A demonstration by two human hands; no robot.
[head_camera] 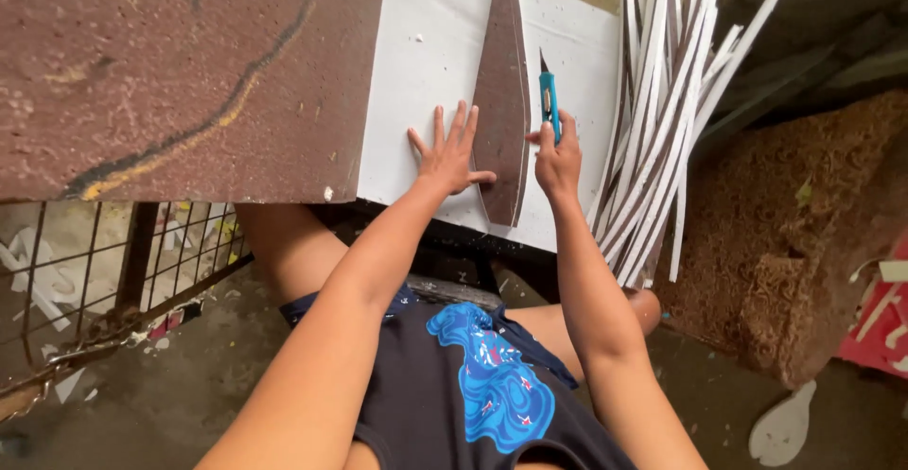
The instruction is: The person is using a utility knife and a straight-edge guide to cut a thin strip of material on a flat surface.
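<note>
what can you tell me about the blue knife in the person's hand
The utility knife is slim, with a teal-blue handle that looks plastic and a short pointed blade pushed out at its far end. The right hand has its grip around the lower handle. The tip meets the white sheet beside the right edge of the brown pointed template.
</note>
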